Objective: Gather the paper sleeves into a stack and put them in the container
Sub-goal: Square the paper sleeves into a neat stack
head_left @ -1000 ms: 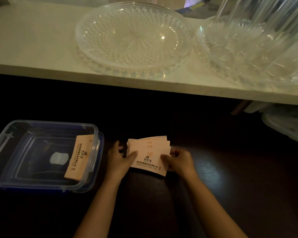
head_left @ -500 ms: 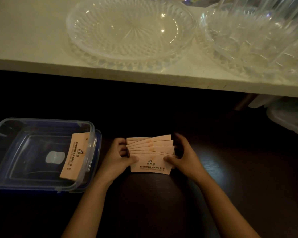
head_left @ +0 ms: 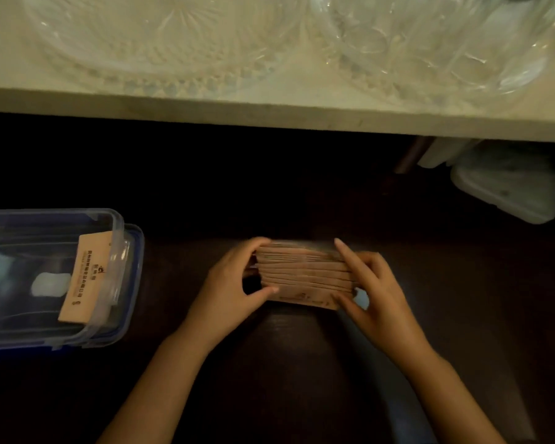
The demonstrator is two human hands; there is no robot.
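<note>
Several tan paper sleeves [head_left: 303, 275] lie fanned in overlapping rows on the dark table at the centre. My left hand [head_left: 229, 285] grips their left ends, thumb on the front sleeve. My right hand [head_left: 370, 288] presses their right ends, fingers spread over the edges. At the left stands a clear plastic container [head_left: 119, 238] with a blue lid under it. One more paper sleeve [head_left: 85, 277] leans inside against its right wall.
A pale stone shelf [head_left: 269, 113] runs across the top and overhangs the dark table. On it sit a cut-glass dish [head_left: 161, 43] and a second glass dish [head_left: 430, 49]. A whitish plastic lid [head_left: 507, 190] lies under the shelf at the right.
The fanned sleeves have been pushed closer together between both hands. My right hand has shifted up along their right ends. The view has moved nearer and lower.
</note>
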